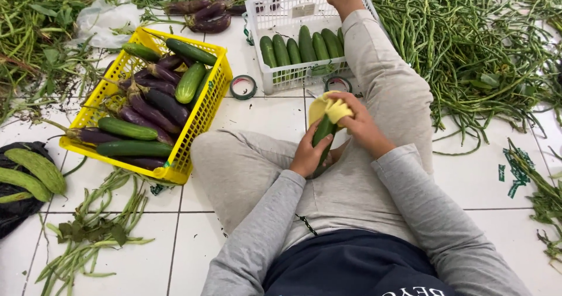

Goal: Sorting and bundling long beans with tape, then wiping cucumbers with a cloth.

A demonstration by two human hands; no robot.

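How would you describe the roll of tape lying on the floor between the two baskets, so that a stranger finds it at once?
Start at the yellow plastic basket of cucumbers and aubergines on the white tiled floor. Just past its right corner, before the white plastic basket, lies a small green tape roll. It is flat and ring-shaped, unlike the long vegetables around it.

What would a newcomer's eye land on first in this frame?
Probably the bright yellow crate at left, heaped with cucumbers and purple eggplants. Then the centre, where the left hand holds a cucumber while the right hand presses a yellow cloth on its tip.
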